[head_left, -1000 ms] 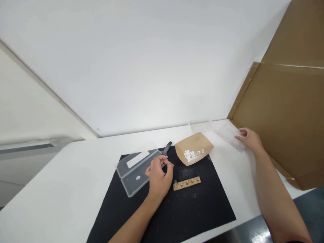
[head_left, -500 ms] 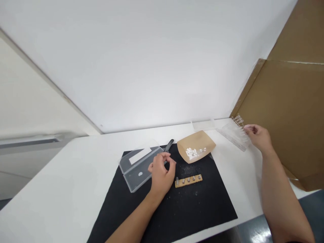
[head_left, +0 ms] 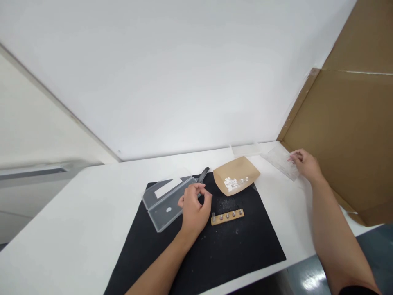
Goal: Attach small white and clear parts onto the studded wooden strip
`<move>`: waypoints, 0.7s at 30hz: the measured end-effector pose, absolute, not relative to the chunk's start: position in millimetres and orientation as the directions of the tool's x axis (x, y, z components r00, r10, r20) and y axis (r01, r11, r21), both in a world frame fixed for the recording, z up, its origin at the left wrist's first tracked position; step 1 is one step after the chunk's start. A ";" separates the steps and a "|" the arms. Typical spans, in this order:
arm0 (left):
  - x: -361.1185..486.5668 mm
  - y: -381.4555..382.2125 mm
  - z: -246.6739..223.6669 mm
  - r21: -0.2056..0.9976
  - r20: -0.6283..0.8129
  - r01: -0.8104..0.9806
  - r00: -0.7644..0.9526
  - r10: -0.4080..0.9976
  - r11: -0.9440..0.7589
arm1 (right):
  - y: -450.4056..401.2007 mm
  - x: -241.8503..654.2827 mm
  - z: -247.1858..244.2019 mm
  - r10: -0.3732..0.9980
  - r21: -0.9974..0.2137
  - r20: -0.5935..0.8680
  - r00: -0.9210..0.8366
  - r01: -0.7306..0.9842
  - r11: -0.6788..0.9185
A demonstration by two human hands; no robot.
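"How is the right hand (head_left: pixel 308 166)?"
"Fingers bent at the edge of a clear, flat plastic case (head_left: pixel 278 159) (gripping or merely touching, I cannot tell)."
"And the left hand (head_left: pixel 196 209)?"
"Fingers curled, thumb near fingertips; any hold is unclear. Right of them lies a narrow yellow strip (head_left: pixel 230 217) with metal studs (head_left: pixel 233 214); farther off, a brown paper tray (head_left: pixel 236 166)."

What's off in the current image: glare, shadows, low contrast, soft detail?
Head view: glare on the floor, lower right; head view: faint shadow on the white table beside the right forearm; head view: clear plastic tray by the right hand washes out against white; head view: small pieces on the brown strip look soft.
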State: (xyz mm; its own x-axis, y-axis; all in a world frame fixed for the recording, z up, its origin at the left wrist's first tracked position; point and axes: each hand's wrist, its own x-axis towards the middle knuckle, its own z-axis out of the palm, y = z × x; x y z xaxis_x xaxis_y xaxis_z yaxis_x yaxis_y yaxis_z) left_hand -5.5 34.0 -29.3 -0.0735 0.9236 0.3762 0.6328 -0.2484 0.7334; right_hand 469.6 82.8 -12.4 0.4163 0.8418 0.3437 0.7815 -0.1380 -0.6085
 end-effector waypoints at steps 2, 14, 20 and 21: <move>-5.0 33.6 -29.2 0.731 0.385 0.631 -0.067 0.921 -0.260 | 82.9 469.7 -12.5 0.850 -0.585 0.338 0.404 0.798 -0.146; -2.6 32.6 -27.7 0.737 0.383 0.621 -0.055 0.922 -0.269 | 76.3 471.1 -6.6 0.805 -0.579 0.370 0.465 0.793 -0.192; -1.8 32.6 -27.0 0.736 0.424 0.608 -0.071 0.903 -0.298 | 3.7 459.3 -3.1 0.812 -0.494 0.371 0.451 0.836 -0.238; -1.3 31.8 -26.6 0.736 0.427 0.608 -0.073 0.901 -0.299 | -12.1 456.8 -7.5 0.850 -0.429 0.353 0.391 0.875 -0.225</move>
